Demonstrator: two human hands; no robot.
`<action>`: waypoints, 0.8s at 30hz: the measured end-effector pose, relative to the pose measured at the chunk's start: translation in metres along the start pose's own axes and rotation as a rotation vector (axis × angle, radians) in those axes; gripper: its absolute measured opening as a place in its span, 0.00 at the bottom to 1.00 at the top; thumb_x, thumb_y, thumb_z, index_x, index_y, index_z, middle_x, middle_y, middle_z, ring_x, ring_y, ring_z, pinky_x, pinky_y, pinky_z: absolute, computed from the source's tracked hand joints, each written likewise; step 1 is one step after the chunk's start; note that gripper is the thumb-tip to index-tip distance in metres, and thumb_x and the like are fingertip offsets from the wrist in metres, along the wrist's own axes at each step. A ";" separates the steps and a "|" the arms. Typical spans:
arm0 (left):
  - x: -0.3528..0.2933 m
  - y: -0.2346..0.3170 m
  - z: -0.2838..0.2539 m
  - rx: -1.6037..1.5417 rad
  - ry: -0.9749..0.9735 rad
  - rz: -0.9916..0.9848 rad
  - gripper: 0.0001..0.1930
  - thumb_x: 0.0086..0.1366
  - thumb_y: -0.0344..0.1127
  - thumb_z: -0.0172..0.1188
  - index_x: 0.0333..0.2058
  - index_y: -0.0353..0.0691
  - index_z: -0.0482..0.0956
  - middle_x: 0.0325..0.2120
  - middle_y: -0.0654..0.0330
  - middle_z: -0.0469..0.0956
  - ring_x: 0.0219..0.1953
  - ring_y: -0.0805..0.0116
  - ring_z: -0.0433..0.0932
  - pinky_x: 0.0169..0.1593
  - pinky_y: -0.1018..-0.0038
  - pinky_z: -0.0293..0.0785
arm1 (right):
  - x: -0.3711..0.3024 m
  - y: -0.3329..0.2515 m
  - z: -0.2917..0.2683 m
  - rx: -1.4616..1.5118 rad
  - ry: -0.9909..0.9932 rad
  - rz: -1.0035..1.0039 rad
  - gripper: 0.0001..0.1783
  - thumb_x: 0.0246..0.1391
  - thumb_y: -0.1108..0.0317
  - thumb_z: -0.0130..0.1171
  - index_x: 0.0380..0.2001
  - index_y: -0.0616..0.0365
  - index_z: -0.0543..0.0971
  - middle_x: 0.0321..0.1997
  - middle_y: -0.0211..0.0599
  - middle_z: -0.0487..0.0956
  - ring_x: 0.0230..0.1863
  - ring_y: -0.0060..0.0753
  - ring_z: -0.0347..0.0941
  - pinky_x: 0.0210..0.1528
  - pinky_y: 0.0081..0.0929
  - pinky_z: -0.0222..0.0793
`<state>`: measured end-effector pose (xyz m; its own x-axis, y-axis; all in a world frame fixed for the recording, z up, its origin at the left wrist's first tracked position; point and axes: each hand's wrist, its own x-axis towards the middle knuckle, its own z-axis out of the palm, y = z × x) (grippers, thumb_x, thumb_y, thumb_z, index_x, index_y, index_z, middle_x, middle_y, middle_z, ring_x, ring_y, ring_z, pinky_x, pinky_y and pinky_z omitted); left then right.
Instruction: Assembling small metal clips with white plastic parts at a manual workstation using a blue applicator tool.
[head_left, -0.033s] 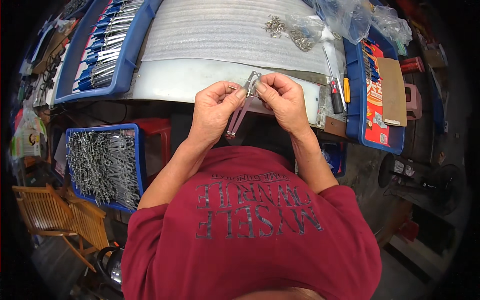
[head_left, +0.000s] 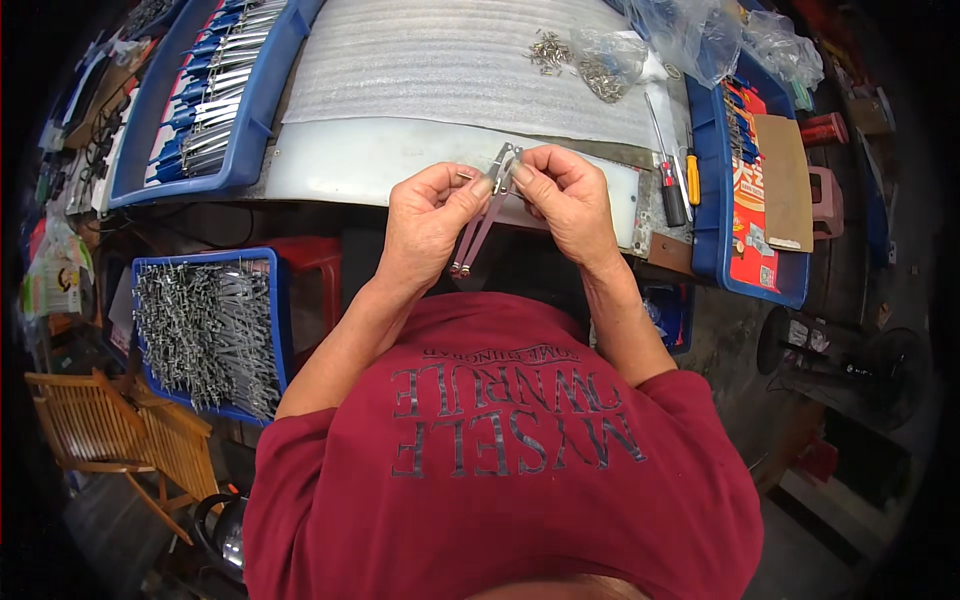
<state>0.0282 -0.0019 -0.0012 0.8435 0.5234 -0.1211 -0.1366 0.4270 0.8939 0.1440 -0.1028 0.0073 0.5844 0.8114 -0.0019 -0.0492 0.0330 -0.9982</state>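
Observation:
Both my hands are raised just in front of the table's near edge, holding one small metal tool [head_left: 478, 228]. It has two thin pinkish legs that hang down and meet at a silvery joint at the top. My left hand [head_left: 430, 215] pinches the joint from the left with thumb and forefinger. From the right, my right hand [head_left: 565, 195] grips the same joint. The fingertips of both hands nearly touch around the tool's head. My fingers hide the detail of the joint.
A ribbed white foam sheet [head_left: 450, 60] covers the table, with a pile of small metal pieces [head_left: 548, 50] and plastic bags [head_left: 690, 30]. Screwdrivers [head_left: 670, 190] lie at its right. Blue trays stand upper left [head_left: 255, 130] and right [head_left: 703, 200]. A blue crate [head_left: 283, 320] of metal parts sits lower left beside a wooden chair [head_left: 110, 430].

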 end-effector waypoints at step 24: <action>0.001 0.017 0.000 -0.174 -0.170 -0.244 0.09 0.59 0.32 0.51 0.34 0.31 0.70 0.24 0.59 0.74 0.24 0.74 0.74 0.28 0.82 0.71 | 0.015 -0.010 -0.017 0.211 -0.070 0.080 0.06 0.46 0.70 0.55 0.24 0.62 0.73 0.17 0.23 0.67 0.15 0.12 0.56 0.17 0.11 0.51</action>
<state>0.0265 0.0057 0.0134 0.9348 0.2657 -0.2354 0.0058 0.6516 0.7585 0.1675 -0.1007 0.0159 0.5151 0.8544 -0.0691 -0.2653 0.0822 -0.9606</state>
